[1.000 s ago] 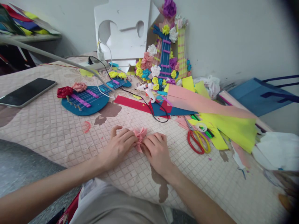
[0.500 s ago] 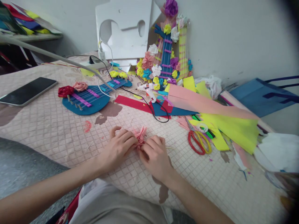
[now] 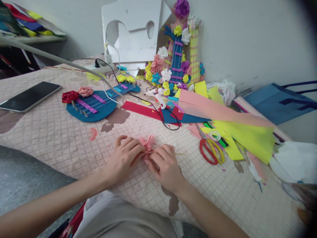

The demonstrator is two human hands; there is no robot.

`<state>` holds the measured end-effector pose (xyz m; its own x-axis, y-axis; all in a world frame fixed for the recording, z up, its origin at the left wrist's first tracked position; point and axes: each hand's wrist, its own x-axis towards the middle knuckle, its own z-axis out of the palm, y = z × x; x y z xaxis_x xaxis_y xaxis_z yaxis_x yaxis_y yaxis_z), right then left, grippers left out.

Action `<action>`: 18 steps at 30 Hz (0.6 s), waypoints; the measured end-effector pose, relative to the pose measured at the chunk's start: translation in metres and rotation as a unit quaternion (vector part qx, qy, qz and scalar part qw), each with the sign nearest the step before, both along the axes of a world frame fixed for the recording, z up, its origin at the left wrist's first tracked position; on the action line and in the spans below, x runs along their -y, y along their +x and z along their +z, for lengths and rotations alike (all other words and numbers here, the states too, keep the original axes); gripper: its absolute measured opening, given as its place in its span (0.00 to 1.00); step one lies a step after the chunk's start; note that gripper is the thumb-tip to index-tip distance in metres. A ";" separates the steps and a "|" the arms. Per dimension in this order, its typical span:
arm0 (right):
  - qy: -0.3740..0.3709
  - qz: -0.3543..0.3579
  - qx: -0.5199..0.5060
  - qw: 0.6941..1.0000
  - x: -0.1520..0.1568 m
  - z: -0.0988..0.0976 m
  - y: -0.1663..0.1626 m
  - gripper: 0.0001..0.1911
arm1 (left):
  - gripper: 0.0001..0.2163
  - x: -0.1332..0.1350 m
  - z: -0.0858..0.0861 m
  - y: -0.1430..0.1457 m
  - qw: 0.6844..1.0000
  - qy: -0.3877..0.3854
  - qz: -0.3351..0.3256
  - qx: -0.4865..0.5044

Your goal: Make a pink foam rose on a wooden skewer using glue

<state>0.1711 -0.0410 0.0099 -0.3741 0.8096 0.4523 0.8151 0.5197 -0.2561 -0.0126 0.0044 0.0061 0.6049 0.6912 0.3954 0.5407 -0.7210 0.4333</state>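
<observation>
Pinching one pink paper flower [image 3: 148,141] between our fingertips, we hold it just above the quilted tablecloth [image 3: 109,150]: the left hand [image 3: 127,155] is closed on its left side, the right hand [image 3: 164,163] on its lower right. One thin stick [image 3: 182,153] pokes out past the right knuckles; we cannot tell how far it runs under our fingers. Compared with half a second ago, that stick's end sits a little higher, and the petals, bunched narrow then, now fan wider above our fingertips. The surroundings lie as they did.

Right of the grip we count one pair of scissors [image 3: 206,139] with one red and one yellow handle, then one tape roll [image 3: 214,135]. Beyond the grip lie one red strip [image 3: 141,110] and one white glue gun [image 3: 158,95]. To its far left we have one blue paper guitar [image 3: 102,110] bearing four flowers, one red, one pink and two yellow, and, farther left, one phone [image 3: 31,97]. Farthest beyond the grip stand three decorated necks [image 3: 177,58] beside one white cut-out board [image 3: 133,43].
</observation>
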 end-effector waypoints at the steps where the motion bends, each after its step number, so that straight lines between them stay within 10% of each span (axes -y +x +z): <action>1: 0.002 -0.015 -0.013 1.000 -0.001 0.001 0.002 0.08 | 0.06 0.000 0.000 0.000 1.000 0.001 0.000 0.000; 18: -0.008 -0.026 0.060 0.998 -0.005 -0.006 0.006 0.07 | 0.07 0.002 0.002 0.001 0.997 0.075 -0.008 -0.026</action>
